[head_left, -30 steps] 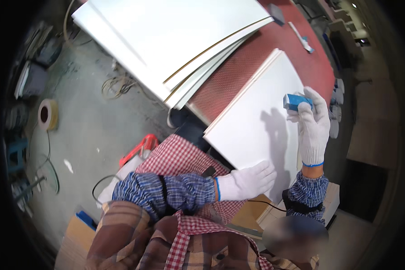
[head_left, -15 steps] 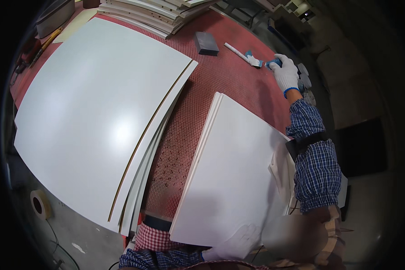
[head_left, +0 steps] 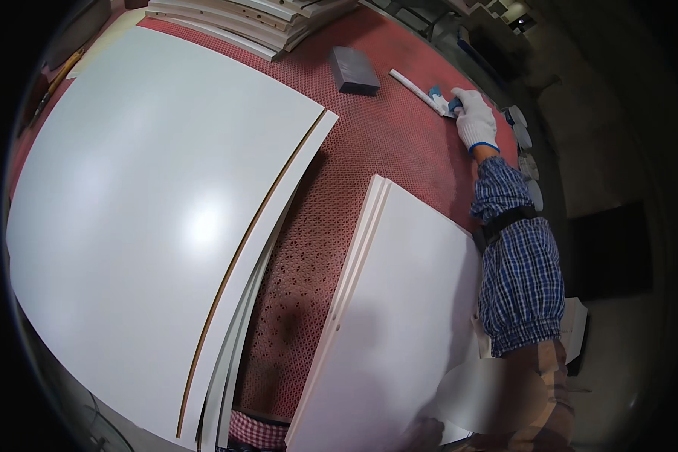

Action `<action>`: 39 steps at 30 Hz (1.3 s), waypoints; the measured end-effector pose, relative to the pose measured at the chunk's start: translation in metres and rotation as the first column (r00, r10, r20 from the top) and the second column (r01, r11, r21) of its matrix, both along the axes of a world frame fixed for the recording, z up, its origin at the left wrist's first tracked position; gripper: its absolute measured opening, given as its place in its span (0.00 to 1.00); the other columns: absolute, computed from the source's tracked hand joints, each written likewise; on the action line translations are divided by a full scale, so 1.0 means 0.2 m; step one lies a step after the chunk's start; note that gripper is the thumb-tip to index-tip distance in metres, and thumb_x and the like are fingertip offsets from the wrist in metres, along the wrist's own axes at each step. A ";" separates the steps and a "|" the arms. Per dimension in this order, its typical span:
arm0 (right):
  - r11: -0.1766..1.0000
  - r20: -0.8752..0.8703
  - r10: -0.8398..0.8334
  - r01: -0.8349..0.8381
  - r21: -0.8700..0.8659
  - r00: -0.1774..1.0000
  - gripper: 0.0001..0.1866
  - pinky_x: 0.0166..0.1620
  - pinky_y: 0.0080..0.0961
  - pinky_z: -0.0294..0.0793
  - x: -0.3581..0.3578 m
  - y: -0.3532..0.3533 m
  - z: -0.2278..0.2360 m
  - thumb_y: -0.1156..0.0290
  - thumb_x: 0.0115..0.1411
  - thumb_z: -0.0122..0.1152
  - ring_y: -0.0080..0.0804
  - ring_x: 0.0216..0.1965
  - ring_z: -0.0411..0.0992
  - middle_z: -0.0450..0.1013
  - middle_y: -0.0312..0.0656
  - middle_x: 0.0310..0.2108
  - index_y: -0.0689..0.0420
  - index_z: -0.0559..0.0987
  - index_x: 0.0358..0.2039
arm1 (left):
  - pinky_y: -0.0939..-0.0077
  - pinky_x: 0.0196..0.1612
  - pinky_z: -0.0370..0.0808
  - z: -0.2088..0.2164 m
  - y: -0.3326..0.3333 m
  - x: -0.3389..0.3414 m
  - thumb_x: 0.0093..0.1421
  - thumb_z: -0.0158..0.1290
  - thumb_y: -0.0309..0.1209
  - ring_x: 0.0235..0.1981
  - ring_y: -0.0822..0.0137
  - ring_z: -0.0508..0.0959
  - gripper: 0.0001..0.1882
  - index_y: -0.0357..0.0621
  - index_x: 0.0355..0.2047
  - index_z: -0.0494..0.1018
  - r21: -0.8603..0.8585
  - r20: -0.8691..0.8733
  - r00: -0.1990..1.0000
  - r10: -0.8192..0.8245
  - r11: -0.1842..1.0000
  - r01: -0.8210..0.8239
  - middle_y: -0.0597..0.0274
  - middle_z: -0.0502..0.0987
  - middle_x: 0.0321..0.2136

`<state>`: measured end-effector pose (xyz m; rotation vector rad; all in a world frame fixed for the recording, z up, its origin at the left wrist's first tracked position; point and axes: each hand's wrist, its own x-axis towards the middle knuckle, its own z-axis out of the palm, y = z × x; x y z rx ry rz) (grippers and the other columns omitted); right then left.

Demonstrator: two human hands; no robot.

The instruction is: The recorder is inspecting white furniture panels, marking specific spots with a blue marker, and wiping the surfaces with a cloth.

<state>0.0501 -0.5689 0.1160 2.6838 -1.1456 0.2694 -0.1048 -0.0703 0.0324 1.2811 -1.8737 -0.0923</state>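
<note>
Blue block (head_left: 455, 105) was grasped by the right hand's (head_left: 475, 122) fingers beside a white stick (head_left: 412, 85), near the worktop's (head_left: 422, 158) right edge.

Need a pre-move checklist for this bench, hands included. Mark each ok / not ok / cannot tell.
1. Right hand gloved: ok, white glove down to the wrist.
2. Blue block firmly gripped: cannot tell, the fingers hide most of it.
3. Left hand clear of the panels: cannot tell, no clear view of it.
4. Large white panels stacked flush: not ok, the lower edges fan out on the right.
5. Gap between them and the smaller white panels: ok, red mesh surface shows between.
6. Grey block clear of both stacks: ok, it lies apart on the red surface.
</note>
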 end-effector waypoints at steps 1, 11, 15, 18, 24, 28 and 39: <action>1.000 -0.061 -0.006 0.007 0.022 0.998 0.21 0.58 0.45 0.74 0.01 0.01 -0.01 0.70 0.66 0.57 0.51 0.59 0.73 0.72 0.42 0.59 0.41 0.77 0.58 | 0.52 0.66 0.70 0.00 0.00 0.00 0.61 0.49 0.35 0.59 0.47 0.75 0.26 0.32 0.56 0.72 0.000 0.007 1.000 0.010 1.000 -0.010 0.42 0.75 0.58; 0.715 0.737 -0.335 -0.351 0.605 0.587 0.22 0.46 0.33 0.80 -0.31 0.22 0.11 0.70 0.70 0.56 0.37 0.46 0.78 0.76 0.48 0.51 0.62 0.72 0.63 | 0.53 0.66 0.70 -0.24 0.02 0.02 0.62 0.48 0.36 0.59 0.49 0.75 0.25 0.34 0.56 0.73 -0.139 0.128 0.991 0.043 0.990 -0.025 0.45 0.75 0.58; 0.341 0.741 -0.382 -0.661 0.668 0.552 0.23 0.43 0.25 0.78 -0.53 0.81 0.15 0.71 0.72 0.55 0.29 0.41 0.77 0.77 0.48 0.46 0.71 0.69 0.62 | 0.52 0.67 0.68 -0.15 0.23 -0.16 0.62 0.49 0.35 0.60 0.47 0.75 0.26 0.33 0.57 0.73 -0.113 0.121 0.989 0.086 0.991 -0.072 0.44 0.75 0.58; 0.285 0.753 -0.333 -0.700 0.655 0.568 0.23 0.42 0.20 0.75 -0.75 1.41 0.33 0.72 0.71 0.56 0.29 0.40 0.77 0.77 0.47 0.47 0.69 0.69 0.63 | 0.51 0.69 0.67 -0.09 0.25 -0.15 0.63 0.48 0.35 0.61 0.49 0.74 0.24 0.36 0.57 0.72 -0.125 0.265 0.954 0.139 0.986 -0.109 0.46 0.74 0.60; 0.397 0.668 0.093 -0.643 0.656 0.739 0.25 0.50 0.25 0.78 -0.84 2.11 0.20 0.83 0.60 0.65 0.30 0.49 0.77 0.78 0.45 0.48 0.64 0.76 0.59 | 0.56 0.68 0.68 -0.37 0.06 -0.22 0.62 0.50 0.33 0.58 0.55 0.76 0.20 0.42 0.54 0.74 -0.258 0.338 0.881 0.331 0.933 -0.252 0.54 0.75 0.57; 0.512 0.387 0.733 -0.828 0.229 0.559 0.29 0.50 0.30 0.80 -0.79 2.22 0.14 0.79 0.51 0.74 0.40 0.49 0.78 0.79 0.48 0.48 0.59 0.81 0.55 | 0.58 0.59 0.76 -0.28 0.02 -0.15 0.57 0.59 0.32 0.51 0.57 0.81 0.11 0.46 0.40 0.82 -0.043 -0.143 0.981 0.128 0.990 -0.136 0.59 0.83 0.42; 0.490 0.388 0.762 -0.854 0.177 0.518 0.27 0.46 0.34 0.80 -0.64 2.20 0.00 0.78 0.49 0.76 0.45 0.45 0.79 0.80 0.47 0.42 0.57 0.82 0.53 | 0.59 0.50 0.80 -0.18 -0.09 -0.10 0.65 0.54 0.37 0.47 0.51 0.82 0.16 0.46 0.50 0.79 0.346 -0.495 0.866 0.074 0.931 0.118 0.54 0.81 0.46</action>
